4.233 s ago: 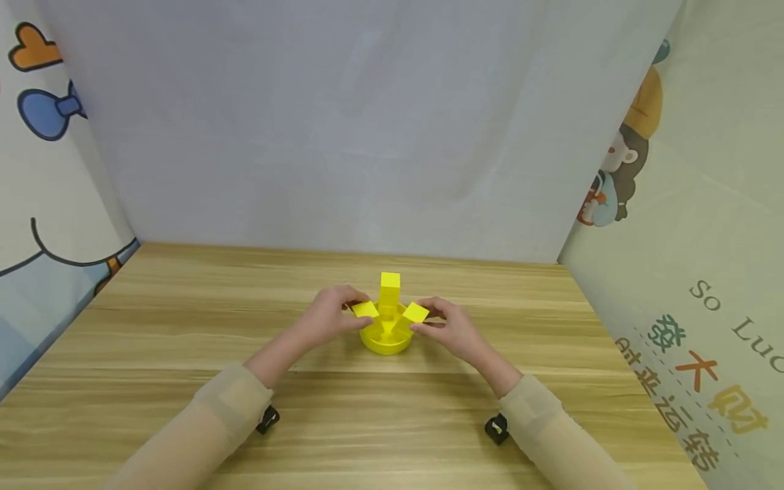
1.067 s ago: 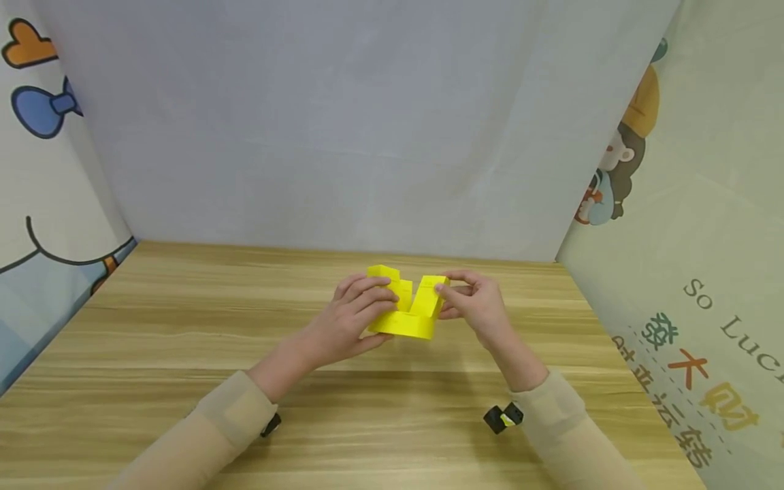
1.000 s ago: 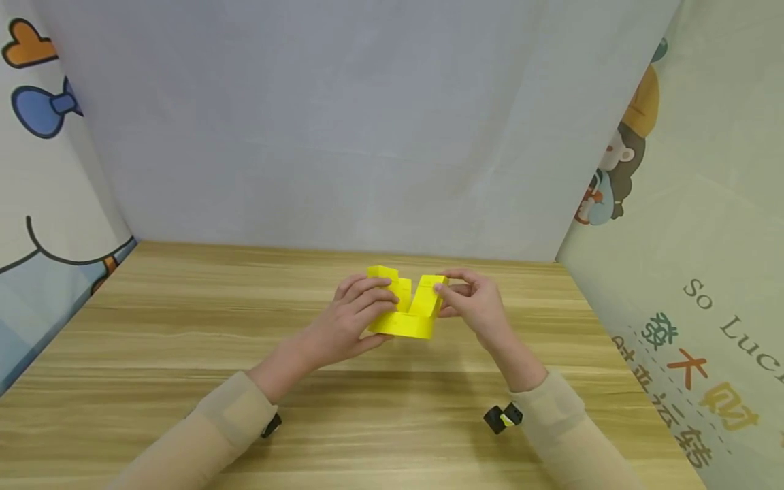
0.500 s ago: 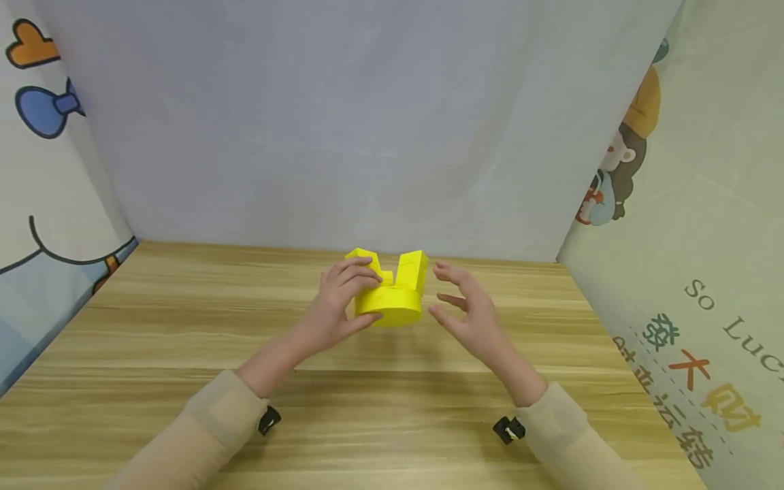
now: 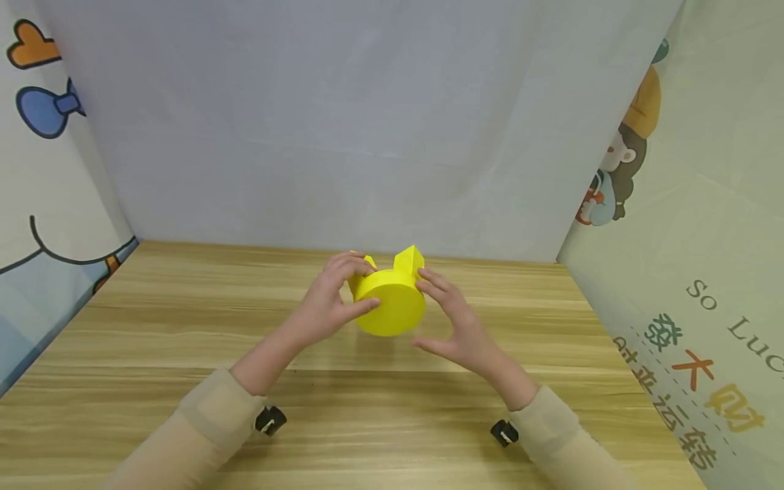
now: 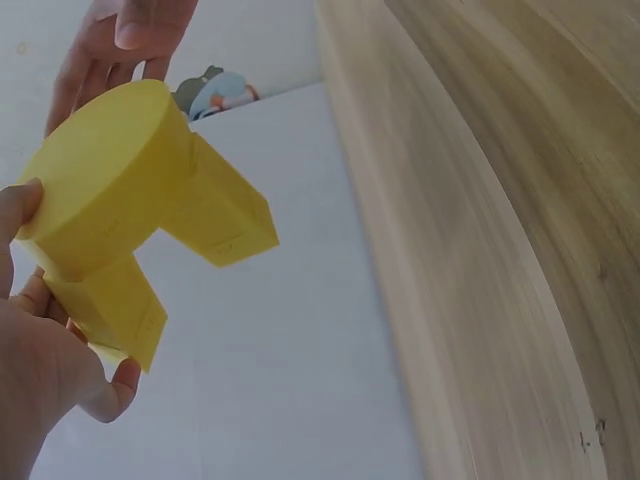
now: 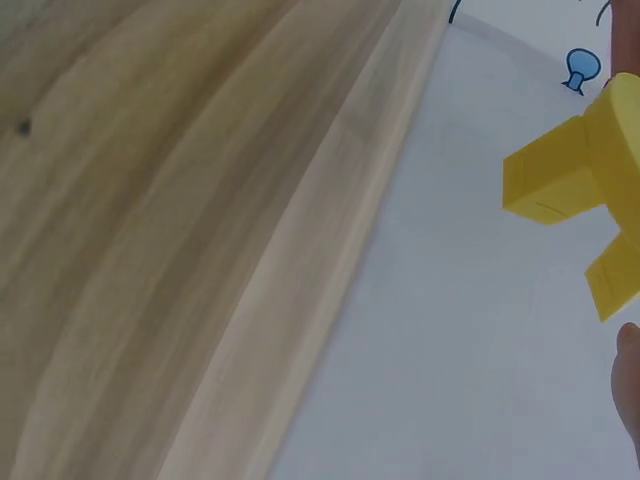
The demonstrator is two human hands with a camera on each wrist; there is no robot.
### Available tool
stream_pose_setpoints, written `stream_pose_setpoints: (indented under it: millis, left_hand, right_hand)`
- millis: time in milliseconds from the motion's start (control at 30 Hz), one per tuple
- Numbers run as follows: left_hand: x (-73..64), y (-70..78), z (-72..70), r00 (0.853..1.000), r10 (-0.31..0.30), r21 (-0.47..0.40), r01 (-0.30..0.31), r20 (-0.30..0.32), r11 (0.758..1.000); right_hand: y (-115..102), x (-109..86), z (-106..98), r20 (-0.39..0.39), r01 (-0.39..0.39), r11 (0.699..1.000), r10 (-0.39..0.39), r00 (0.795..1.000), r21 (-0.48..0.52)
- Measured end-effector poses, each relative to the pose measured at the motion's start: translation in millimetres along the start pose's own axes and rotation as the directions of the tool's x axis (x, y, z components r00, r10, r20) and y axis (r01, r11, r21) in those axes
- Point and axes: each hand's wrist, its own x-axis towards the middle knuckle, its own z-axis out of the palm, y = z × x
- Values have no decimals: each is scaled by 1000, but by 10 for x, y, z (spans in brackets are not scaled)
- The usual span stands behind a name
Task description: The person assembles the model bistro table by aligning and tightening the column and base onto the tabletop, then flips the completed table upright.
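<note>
A yellow round dish with square block posts (image 5: 390,309) is up off the table, its flat round underside turned toward me in the head view. My left hand (image 5: 327,306) grips it at the left, thumb on the underside and fingers around one post. To the right, my right hand (image 5: 456,327) has its fingers extended at the rim near another post, thumb spread away below. In the left wrist view two posts of the yellow dish (image 6: 110,165) point away from the disc. The right wrist view shows only part of the dish (image 7: 615,150) at the edge.
The wood-grain table (image 5: 380,422) spreads beneath both arms. A pale cloth (image 5: 343,122) hangs along its far edge. Printed cloths line the left and right sides, the right one with lettering (image 5: 692,371). Small black devices (image 5: 505,433) sit at the wrists.
The yellow dish stood upright under both hands, then was lifted and tilted until its underside faces me. My right hand has let go of its post and spread its fingers.
</note>
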Motion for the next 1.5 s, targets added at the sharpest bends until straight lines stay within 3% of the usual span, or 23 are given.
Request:
stream_pose_setpoints:
  millis: [100, 267, 367, 500, 700, 833, 900, 1000, 1100, 1267, 1400, 1500]
  left_hand:
    - [-5, 42, 6, 994, -108, -46, 109, 17, 993]
    - [-13, 108, 44, 964, -262, -161, 266, 48, 950]
    - [-19, 124, 85, 951, -303, -215, 310, 65, 926]
    - [-31, 116, 131, 940, -331, -225, 340, 77, 913]
    - [-53, 42, 142, 947, -301, -184, 316, 109, 931]
    - [-87, -27, 122, 961, -231, -112, 249, 153, 962]
    - [-110, -77, 120, 967, -186, -75, 201, 176, 977]
    - [-141, -152, 129, 972, -131, -38, 141, 193, 989]
    - [-161, -239, 147, 979, -110, -3, 113, 170, 994]
    - [-180, -365, 156, 982, -131, 45, 126, 137, 991]
    - [-188, -464, 145, 979, -146, 102, 132, 141, 986]
    - [-192, -538, 137, 974, -167, 138, 146, 155, 980]
  right_hand:
    - [0, 9, 50, 3, 37, 999, -37, 999, -21]
    - [-11, 39, 107, -17, 47, 998, -48, 999, -42]
    - [-6, 65, 137, -30, 45, 998, -46, 998, -38]
    - [3, 74, 157, -43, 27, 999, -28, 999, -21]
    - [-159, 133, 95, -50, -73, 997, 74, 996, 16]
    - [-310, 208, 23, -35, -204, 977, 206, 978, 59]
    - [-287, 215, 24, -11, -260, 963, 261, 965, 75]
    - [-172, 183, 65, 52, -347, 930, 343, 938, 119]
    - [-16, 135, 139, 109, -421, 891, 408, 907, 169]
    - [134, 128, 246, 150, -492, 854, 471, 869, 167]
    - [200, 154, 322, 179, -565, 816, 542, 821, 122]
    - [210, 198, 359, 210, -591, 800, 563, 799, 104]
